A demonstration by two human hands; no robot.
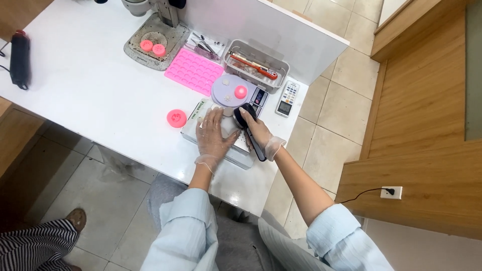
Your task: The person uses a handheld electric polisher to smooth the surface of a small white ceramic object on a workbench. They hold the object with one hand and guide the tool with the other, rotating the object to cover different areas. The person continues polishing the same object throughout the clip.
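Both gloved hands work close together: your left hand (215,131) lies flat and open on the shallow white tray (236,154) on the white desk (90,85), while your right hand (257,131) grips the black round-headed handheld tool (247,123). Pressing too hard could, I judge, slide the tray toward the near edge or nudge the small pink round mould (176,118).

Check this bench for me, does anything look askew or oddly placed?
Mostly tidy. The remote control lies close to the table edge, and one round pink mould sits alone, apart from the pink pair on the grey base.

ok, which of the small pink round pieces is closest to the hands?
The pink piece on the scale's round platform, just above the right hand; the others sit farther left and on the grey base.
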